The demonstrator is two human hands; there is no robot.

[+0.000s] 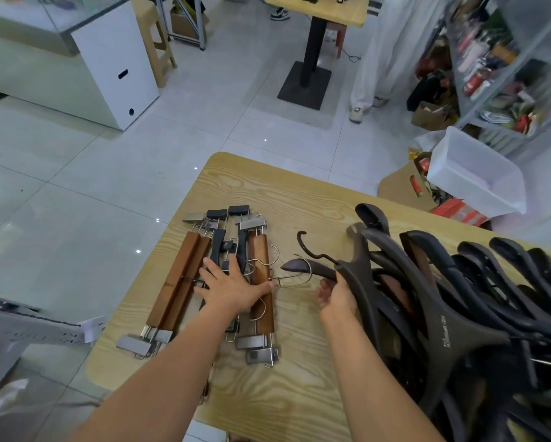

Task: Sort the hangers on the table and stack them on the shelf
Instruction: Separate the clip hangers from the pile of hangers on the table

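Note:
Several wooden and black clip hangers [178, 282] lie side by side on the left part of the light wooden table [287, 199]. My left hand [232, 287] rests flat on them with its fingers spread. A big pile of dark coat hangers [459, 298] covers the table's right side. My right hand [338, 298] grips the neck of the leftmost dark hanger [357, 266], whose hook points left over the table.
The floor is tiled around the table. A white cabinet [114, 68] stands at the back left and a pedestal table [312, 59] behind. At the right are a white plastic bin [478, 173], a cardboard box [402, 186], a stocked shelf [504, 65] and a standing person's legs [373, 74].

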